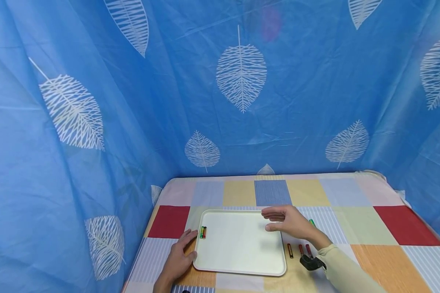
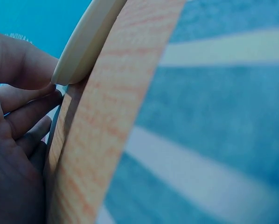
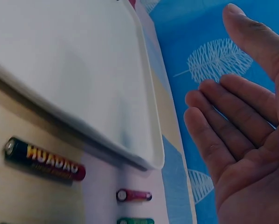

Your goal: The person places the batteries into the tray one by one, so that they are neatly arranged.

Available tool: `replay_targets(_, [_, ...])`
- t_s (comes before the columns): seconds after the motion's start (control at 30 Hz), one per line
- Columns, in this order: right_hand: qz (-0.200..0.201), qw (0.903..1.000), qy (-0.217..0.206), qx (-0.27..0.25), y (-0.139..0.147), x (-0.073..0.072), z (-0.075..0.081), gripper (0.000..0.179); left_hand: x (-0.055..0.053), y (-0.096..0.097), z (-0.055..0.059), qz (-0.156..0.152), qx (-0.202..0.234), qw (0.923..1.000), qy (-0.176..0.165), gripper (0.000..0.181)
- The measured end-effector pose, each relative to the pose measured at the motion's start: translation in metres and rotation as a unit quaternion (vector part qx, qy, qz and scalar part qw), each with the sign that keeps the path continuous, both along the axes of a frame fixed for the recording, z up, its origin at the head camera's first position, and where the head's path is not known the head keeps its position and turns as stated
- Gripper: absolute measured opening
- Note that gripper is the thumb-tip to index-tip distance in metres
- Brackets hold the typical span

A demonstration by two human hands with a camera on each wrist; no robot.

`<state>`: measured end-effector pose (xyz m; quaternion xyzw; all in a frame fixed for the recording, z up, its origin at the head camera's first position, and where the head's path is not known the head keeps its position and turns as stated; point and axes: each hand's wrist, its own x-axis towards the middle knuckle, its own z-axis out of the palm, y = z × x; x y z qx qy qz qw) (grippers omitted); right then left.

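Note:
A white tray (image 1: 242, 244) lies on the patchwork cloth. Against its left rim rests my left hand (image 1: 179, 256), fingers loosely extended; in the left wrist view the thumb (image 2: 30, 65) touches the rim. Two small batteries (image 1: 203, 232), green and red, lie side by side inside the tray near that edge. My right hand (image 1: 287, 221) hovers over the tray's right edge, its palm bare in the right wrist view and its fingers relaxed. Beside the tray on the right is a dark battery (image 3: 44, 159) lettered HUADAO, with a red battery (image 3: 134, 195) and a green battery (image 3: 136, 220) farther off.
More red batteries (image 1: 309, 250) lie by my right forearm, where a black wrist device (image 1: 311, 263) is strapped. A blue curtain (image 1: 242, 134) with white leaf prints closes off the table's back and sides. The patchwork tablecloth (image 1: 359, 219) reaches to the curtain.

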<state>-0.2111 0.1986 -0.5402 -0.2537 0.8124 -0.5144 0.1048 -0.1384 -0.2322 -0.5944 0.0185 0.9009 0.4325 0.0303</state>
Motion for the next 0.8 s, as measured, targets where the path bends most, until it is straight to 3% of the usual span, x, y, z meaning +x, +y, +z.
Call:
replay_targets(0.17, [-0.001, 0.9998, -0.006, -0.020, 0.017, 0.006, -0.003, 0.057, 0.000, 0.000, 0.000, -0.001, 0.003, 1.0000, 0.001, 0.069])
replay_targets(0.8, [-0.025, 0.9990, -0.033, -0.017, 0.076, 0.041, -0.010, 0.056, -0.001, -0.001, 0.001, -0.007, 0.007, 0.9999, 0.005, 0.067])
